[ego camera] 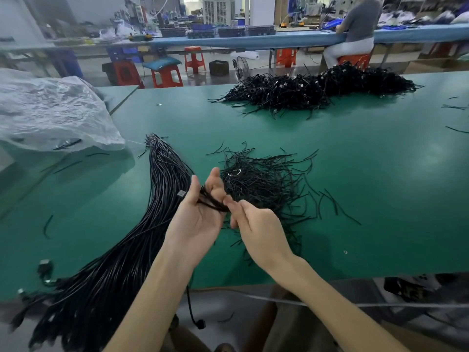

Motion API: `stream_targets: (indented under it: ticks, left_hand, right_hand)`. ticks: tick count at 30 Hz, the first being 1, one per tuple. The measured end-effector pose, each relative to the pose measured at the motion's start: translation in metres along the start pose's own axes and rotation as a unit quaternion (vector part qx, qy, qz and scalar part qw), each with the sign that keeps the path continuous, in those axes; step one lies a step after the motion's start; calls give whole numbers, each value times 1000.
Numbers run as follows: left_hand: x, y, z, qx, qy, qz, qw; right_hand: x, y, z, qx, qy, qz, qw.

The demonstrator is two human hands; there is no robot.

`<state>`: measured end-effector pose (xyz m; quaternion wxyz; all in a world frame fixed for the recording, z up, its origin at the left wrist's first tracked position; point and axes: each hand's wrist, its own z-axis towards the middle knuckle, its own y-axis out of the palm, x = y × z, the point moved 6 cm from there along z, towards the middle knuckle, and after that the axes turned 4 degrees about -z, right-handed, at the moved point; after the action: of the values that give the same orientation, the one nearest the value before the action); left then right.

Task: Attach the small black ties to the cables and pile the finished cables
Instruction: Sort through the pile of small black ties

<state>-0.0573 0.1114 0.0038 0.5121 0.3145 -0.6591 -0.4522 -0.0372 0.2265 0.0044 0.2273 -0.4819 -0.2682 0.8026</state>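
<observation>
My left hand (200,214) holds a folded black cable (210,200) across its palm, with a small metal plug showing beside the thumb. My right hand (256,227) pinches the cable's bundled strands at the fingertips, right against the left hand. Just behind both hands lies a loose heap of small black ties (264,184). A long tied bundle of black cables (142,229) runs from the table's middle down to its near left edge. At the far side sits a big pile of finished cables (317,90).
A green table mat (380,189) covers the bench. A crumpled clear plastic bag (50,110) lies at the left. Stray ties are scattered at the right. One cable hangs off the near edge. Beyond the bench stand red stools, and a person sits at another bench.
</observation>
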Motion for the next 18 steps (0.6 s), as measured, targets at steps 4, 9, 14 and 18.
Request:
stream_targets:
  ticks: [4, 9, 14, 18]
  left_hand:
    - [2, 4, -4, 3, 15, 17, 1000]
    - [5, 5, -6, -1, 25, 44, 999]
    - [0, 6, -10, -10, 43, 120, 992]
    - [-11, 5, -14, -22, 54, 225, 973]
  right_hand:
    - [0, 0, 0, -29, -25, -48, 998]
    - [-8, 4, 4, -148, -1, 93, 985]
    - [-18, 3, 8, -160, 32, 215, 963]
    - [-14, -4, 15, -109, 63, 261, 957]
